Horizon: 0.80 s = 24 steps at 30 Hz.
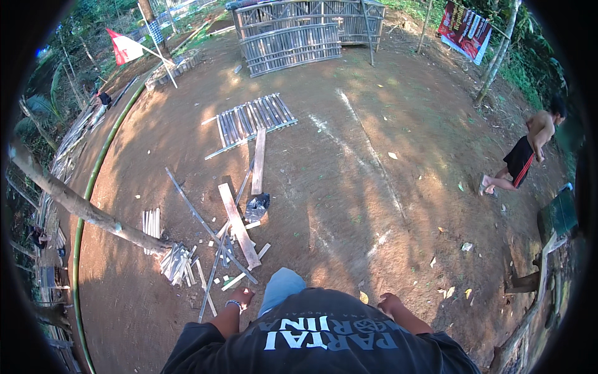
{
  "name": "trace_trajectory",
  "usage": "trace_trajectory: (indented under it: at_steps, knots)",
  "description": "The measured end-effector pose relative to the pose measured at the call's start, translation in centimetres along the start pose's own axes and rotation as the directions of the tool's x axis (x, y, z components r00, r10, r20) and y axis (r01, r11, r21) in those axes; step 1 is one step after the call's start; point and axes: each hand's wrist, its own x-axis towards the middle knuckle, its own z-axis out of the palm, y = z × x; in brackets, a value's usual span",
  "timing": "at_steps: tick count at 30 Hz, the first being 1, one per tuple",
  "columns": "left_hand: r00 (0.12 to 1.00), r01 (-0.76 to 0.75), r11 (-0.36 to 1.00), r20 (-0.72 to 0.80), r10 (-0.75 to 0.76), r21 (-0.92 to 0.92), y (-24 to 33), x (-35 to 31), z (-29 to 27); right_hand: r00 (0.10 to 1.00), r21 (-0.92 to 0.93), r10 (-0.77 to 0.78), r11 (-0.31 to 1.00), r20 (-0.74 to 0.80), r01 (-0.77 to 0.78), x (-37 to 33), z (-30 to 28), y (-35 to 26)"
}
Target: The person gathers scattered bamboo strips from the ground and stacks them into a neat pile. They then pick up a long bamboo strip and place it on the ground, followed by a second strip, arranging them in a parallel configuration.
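Observation:
My left hand (242, 298), with a light bracelet at the wrist, hangs low beside my pale-blue-clad knee (284, 288). Its fingers are loosely bent and apart, and I see nothing in them. Just ahead of it on the ground lie cut wood strips (234, 282) and a wide plank (238, 224), which it does not touch. My right hand (390, 303) hangs at my other side over bare soil, its fingers slightly curled and seemingly empty. Farther off, a second plank (258, 163) rests with one end by a slatted bamboo panel (256, 121).
A black plastic bag (256, 207) lies beside the planks. Bundled sticks (177, 263) sit near a leaning trunk (93, 213). A long green bamboo pole (93, 177) edges the left side. At right a person (529, 149) is walking. A bamboo fence structure (293, 40) stands ahead.

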Motion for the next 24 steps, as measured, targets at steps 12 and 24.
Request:
trace_trajectory:
  at_steps: [12,24]
  knots:
    - [0.99,-0.072,0.965,0.135,0.039,0.254,7.9,18.9,-1.9,0.995,0.215,0.019,0.976,0.102,-0.04,15.5,-1.6,4.5]
    - [0.855,-0.402,0.789,-0.118,0.505,0.465,37.3,35.7,-25.5,0.962,0.519,-0.055,0.833,-0.267,0.191,25.2,-30.8,-35.7]
